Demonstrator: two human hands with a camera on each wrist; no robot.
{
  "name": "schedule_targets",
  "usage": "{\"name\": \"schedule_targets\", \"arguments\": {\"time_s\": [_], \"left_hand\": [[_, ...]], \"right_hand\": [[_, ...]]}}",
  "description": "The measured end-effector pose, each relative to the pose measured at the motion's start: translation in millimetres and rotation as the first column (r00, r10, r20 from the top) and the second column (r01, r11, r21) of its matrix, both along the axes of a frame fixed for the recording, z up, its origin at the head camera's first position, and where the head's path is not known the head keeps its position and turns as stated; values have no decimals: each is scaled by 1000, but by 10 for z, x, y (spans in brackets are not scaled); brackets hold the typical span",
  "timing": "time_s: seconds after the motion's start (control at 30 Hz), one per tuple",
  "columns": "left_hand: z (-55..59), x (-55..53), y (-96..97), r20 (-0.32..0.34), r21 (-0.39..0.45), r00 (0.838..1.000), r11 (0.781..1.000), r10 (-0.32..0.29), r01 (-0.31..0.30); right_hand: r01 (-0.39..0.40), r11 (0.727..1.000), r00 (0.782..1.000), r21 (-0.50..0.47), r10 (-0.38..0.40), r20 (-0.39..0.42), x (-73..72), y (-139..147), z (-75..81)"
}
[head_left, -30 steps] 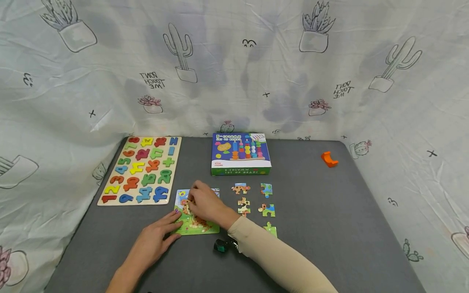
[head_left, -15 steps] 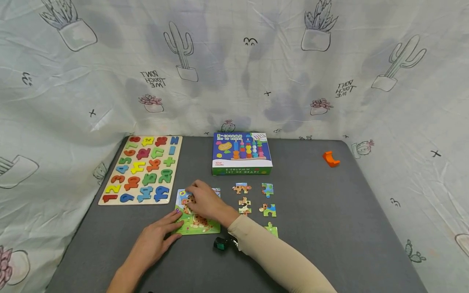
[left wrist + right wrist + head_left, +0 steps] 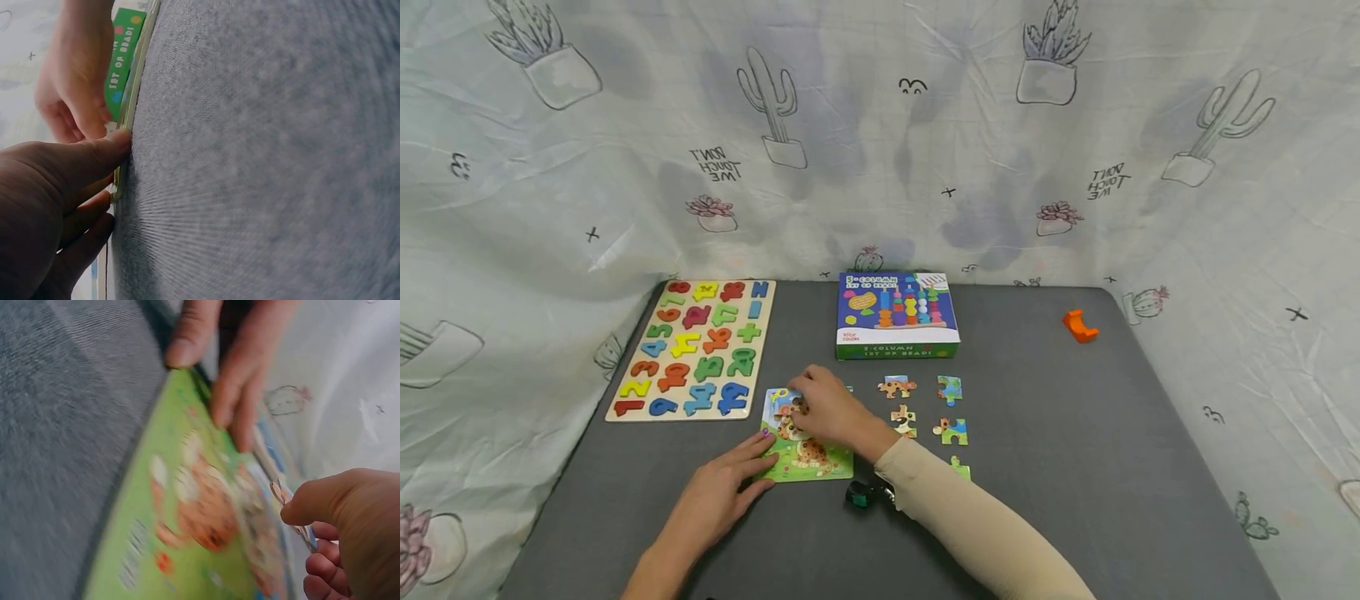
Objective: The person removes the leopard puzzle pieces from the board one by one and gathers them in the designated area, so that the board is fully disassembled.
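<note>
A green and blue jigsaw board (image 3: 812, 471) with a spotted animal picture lies flat near the table's middle. My left hand (image 3: 726, 492) rests at its left side, fingers mostly straight, with fingertips and thumb along the edge. Over the upper part of the board, my right hand (image 3: 835, 408) pinches a jigsaw piece (image 3: 303, 534) between thumb and fingers; in the right wrist view the piece is tilted above the board. Loose jigsaw pieces, such as a brown and white piece (image 3: 903, 421) and a blue and green piece (image 3: 950, 389), lie right of the board.
A wooden number board (image 3: 741, 410) lies at the back left. Behind the jigsaw stands a bead-set box (image 3: 898, 333). An orange curved block (image 3: 1080, 327) is at the far right. A small black object (image 3: 859, 495) shows below the right wrist. Printed fabric (image 3: 880, 167) hangs behind the table.
My right hand has shifted a little over the board's upper part, and the held jigsaw piece now shows beside its fingers. The left hand stays at the board's edge. The head view shifts slightly.
</note>
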State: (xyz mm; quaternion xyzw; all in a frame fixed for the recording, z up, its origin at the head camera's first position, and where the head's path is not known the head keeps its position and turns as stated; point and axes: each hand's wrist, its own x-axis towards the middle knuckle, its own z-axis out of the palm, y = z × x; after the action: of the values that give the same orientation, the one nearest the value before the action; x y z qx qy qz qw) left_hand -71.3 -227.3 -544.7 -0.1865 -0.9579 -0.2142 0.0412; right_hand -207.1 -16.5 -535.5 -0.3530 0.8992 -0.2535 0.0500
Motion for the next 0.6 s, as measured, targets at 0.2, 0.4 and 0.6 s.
{"name": "schedule_targets", "arguments": {"time_s": [0.2,0.4,0.6], "left_hand": [[5,-3,3,-3,-19,1000,1000,0,0],[13,12,-13,-8,-51,1000,999,0,-1],[-12,55,-31,-18,-68,1000,998,2,-4]], "right_hand": [[38,999,999,-9,-39,-21,-127,340,153],[49,999,998,-10,-49,-27,-228,697,236],[50,999,998,3,-50,-33,-260,884,148]]}}
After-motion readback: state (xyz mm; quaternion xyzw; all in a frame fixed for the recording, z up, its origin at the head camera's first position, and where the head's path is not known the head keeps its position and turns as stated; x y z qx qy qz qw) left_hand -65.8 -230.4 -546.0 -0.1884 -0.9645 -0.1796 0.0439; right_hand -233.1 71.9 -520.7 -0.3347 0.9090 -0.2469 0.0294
